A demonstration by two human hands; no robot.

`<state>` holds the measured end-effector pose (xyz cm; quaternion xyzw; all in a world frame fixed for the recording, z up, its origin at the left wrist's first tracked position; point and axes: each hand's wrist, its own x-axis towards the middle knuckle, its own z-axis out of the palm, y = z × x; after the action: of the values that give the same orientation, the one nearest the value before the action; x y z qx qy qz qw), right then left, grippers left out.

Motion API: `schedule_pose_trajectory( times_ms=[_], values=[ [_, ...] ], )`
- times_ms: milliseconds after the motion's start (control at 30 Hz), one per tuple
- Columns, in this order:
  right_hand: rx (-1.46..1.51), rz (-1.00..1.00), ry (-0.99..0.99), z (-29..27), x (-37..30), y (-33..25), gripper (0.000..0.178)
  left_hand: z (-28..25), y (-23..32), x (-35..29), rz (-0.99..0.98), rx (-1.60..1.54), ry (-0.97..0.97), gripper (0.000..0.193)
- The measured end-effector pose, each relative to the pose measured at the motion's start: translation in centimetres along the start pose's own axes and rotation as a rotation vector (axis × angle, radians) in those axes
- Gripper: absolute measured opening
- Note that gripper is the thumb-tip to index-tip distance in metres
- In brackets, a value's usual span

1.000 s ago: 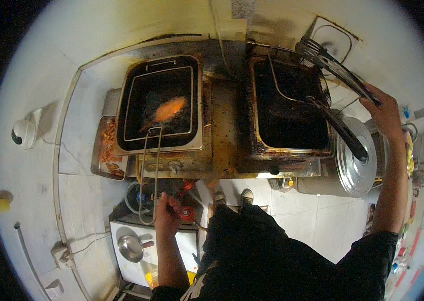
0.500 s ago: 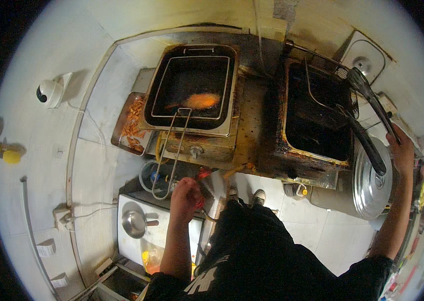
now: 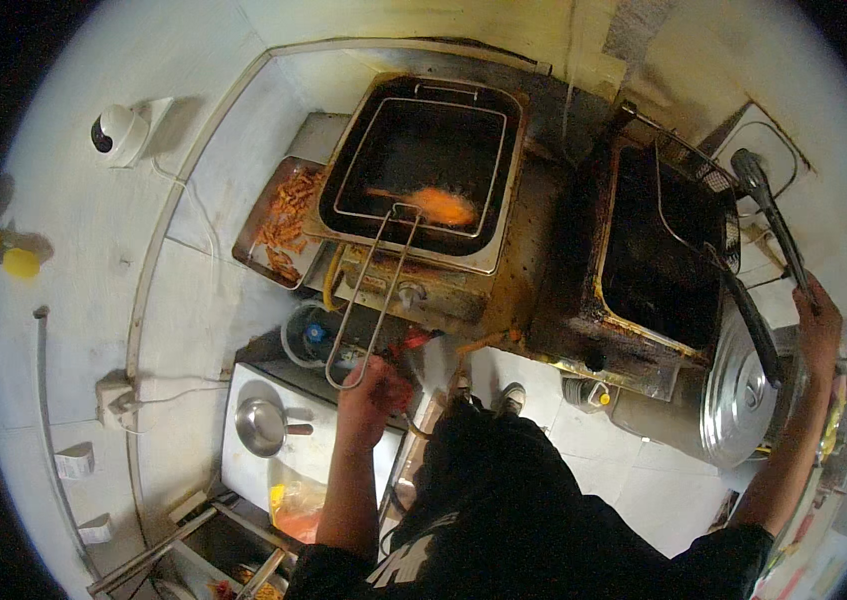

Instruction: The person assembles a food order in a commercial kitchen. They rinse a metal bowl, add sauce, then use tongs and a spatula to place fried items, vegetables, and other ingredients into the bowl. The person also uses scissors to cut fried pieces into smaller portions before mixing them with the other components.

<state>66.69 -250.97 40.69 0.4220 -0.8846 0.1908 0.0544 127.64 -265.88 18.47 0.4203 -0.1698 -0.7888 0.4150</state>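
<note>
My right hand (image 3: 819, 312) is closed round the handle end of dark tongs (image 3: 771, 210), raised beside the right fryer. My left hand (image 3: 373, 395) has curled fingers beside the loop end of a fryer basket's wire handle (image 3: 358, 345); what it holds, if anything, is hidden. That wire basket (image 3: 338, 190) sits in the left fryer (image 3: 505, 240). An orange piece of food (image 3: 443, 207) lies in its dark oil. In the right fryer (image 3: 608, 270), a second basket (image 3: 678, 155) has a black handle (image 3: 748, 325) pointing toward me.
A metal tray (image 3: 243, 235) of brown fried strips (image 3: 293, 210) stands left of the fryer. Below, a small saucepan (image 3: 261, 428) rests on a white surface (image 3: 318, 430). A round metal lid (image 3: 738, 405) is near my right forearm. White tiles (image 3: 633, 440) cover the floor.
The view has shifted, so the fryers sit farther right in the picture. My right hand still holds the tongs; my left hand now appears closer to the wire handle's end.
</note>
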Motion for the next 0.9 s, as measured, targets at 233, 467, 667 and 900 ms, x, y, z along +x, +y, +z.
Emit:
schedule_pose_trajectory(
  times_ms=[233, 467, 667, 900],
  values=[
    [-0.114, -0.069, 0.081, -6.9, 0.2, -12.9, 0.039, 3.7, 6.5, -1.1, -0.012, -0.135, -0.275, 0.062],
    [-0.272, -0.616, -0.181, -3.4, -1.2, -31.2, 0.038, 5.9, 9.4, 0.8, -0.286, -0.279, -0.443, 0.055],
    [-0.473, -0.66, -0.526, 6.3, 1.5, -41.8, 0.028, 5.8, 9.3, 0.8, -0.308, -0.237, -0.438, 0.052],
    [-0.43, -0.586, -0.716, 14.2, 2.7, -44.9, 0.029, 5.3, 9.4, 1.1, -0.359, -0.372, -0.475, 0.057]
  ],
)
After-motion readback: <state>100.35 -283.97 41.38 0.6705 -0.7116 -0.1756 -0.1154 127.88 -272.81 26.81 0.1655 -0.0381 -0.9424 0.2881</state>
